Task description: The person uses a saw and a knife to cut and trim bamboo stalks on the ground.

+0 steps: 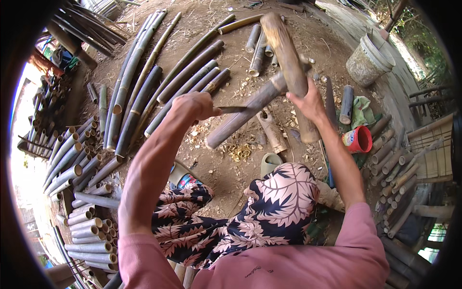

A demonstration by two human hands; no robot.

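Your left hand (195, 105) has its fingers clamped on a slim, dark-bladed knife (232, 110), its blade meeting the smooth grey-brown pole (257, 101) just to their right (touching or merely overlapping, I cannot tell). Your right hand (311, 102) grips a thick, scraped log (285, 52) that rises beyond its fingers across the pole; below right of them, a red tub (364, 139) bears a printed label.

Script (253, 272) on pink shirt (308, 269), label (348, 138) on red bucket (362, 140): illegible.
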